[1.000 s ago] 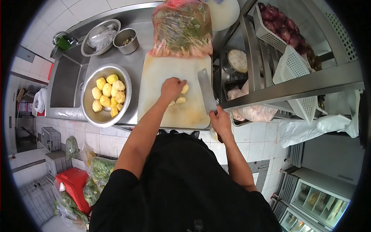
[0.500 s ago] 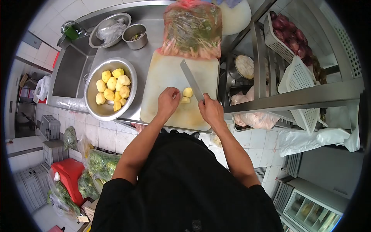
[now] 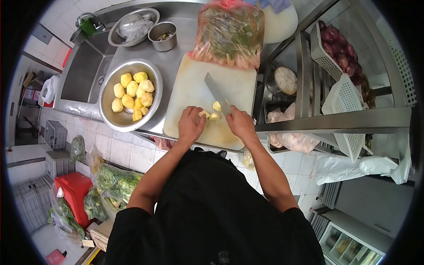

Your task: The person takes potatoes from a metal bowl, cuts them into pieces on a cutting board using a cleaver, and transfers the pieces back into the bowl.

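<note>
Loose black short-sleeved top (image 3: 212, 207)

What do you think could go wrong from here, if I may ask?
The left grip has its fingers close to the cut yellow pieces, with the knife in the right grip just beyond, so a slip could nick a finger. The small loose pieces might also slide on the cutting board under the blade. Finally, the metal bowl seems to sit near the counter's front edge, where a bump could perhaps tip it.
</note>
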A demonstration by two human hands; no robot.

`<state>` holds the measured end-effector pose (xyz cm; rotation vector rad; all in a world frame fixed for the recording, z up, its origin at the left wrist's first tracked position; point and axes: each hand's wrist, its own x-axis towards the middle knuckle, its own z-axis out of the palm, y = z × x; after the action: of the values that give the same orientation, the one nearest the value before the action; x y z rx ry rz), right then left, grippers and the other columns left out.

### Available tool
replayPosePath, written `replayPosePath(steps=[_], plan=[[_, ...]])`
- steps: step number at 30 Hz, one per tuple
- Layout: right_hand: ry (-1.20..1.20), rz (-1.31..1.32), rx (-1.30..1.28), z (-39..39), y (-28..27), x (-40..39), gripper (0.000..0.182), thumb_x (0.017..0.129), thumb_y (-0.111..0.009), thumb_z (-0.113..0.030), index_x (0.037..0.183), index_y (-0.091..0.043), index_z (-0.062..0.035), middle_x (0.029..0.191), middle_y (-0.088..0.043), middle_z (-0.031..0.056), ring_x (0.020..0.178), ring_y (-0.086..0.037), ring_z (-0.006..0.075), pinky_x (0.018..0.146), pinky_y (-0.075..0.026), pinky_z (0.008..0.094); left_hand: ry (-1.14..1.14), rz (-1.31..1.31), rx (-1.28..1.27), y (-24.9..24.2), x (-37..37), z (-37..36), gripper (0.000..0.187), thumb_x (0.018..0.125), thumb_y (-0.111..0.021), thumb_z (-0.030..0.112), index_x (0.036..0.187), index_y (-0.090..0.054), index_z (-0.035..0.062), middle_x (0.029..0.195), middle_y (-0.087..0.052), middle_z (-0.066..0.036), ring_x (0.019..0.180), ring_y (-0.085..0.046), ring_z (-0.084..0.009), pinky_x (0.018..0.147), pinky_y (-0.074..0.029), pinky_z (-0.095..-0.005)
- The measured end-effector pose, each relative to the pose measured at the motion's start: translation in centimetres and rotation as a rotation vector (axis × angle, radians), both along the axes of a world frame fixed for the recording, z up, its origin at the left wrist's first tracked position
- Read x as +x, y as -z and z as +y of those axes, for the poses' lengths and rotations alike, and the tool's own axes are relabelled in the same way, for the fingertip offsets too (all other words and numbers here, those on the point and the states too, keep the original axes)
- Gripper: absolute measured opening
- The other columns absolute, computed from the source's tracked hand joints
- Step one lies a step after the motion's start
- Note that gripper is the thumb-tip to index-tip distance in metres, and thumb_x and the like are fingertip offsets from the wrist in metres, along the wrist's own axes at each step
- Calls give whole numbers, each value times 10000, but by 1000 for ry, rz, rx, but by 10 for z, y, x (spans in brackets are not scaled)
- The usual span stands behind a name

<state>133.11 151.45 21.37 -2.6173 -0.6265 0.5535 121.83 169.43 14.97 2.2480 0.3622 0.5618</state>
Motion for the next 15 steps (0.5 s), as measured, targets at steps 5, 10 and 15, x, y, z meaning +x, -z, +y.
replayPosePath(steps=[5, 10, 15], plan=[[266, 102, 272, -41, -6, 8, 332, 911, -576, -218, 1157, -635, -4, 826, -711, 231, 736, -716, 353, 712, -551, 470, 111, -21, 288, 0, 14, -11, 538, 863, -742, 307, 1357, -593, 157, 1311, -559, -154, 1180, -543, -355, 979, -432, -479], [443, 262, 402, -83, 19, -5, 309, 884, -594, -208, 1073, -646, 30, 706, -683, 175, 545, -673, 265, 570, -526, 403, 336, 75, 523, 2, 69, -28, 594, 853, -739, 409, 1364, -572, 156, 1298, -569, -132, 1214, -533, -333, 990, -415, -481], [546, 313, 453, -106, 24, -38, 265, 904, -603, -175, 1068, -647, 29, 645, -621, 109, 482, -606, 182, 479, -483, 355, 281, 250, 489, 20, 80, -5, 457, 865, -722, 391, 1225, -621, 128, 1131, -626, -113, 1086, -621, -324, 888, -489, -479]])
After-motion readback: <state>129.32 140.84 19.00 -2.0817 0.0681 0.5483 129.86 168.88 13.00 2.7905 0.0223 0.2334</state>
